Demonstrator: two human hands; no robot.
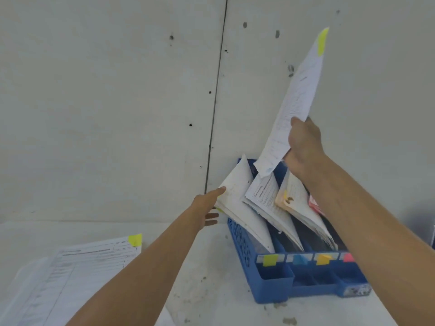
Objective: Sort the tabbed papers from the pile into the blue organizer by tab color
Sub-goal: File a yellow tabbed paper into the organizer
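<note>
A blue organizer (242,243) stands against the wall, its slots marked at the front with yellow-green, blue, orange and pink tabs. Papers fill the slots. My right hand (303,144) holds a sheet with a yellow-green tab (299,100) raised above the organizer, its lower corner hanging over the left slots. My left hand (207,205) touches the stack of papers in the leftmost slot (237,198), thumb on the front sheet, pulling it toward the left. The pile of tabbed papers (70,274) lies at lower left, a yellow-green tab on its top sheet.
A grey concrete wall with a vertical seam (216,90) rises right behind the organizer. The white tabletop (207,290) stretches between pile and organizer. A dark object (432,231) shows at the right edge.
</note>
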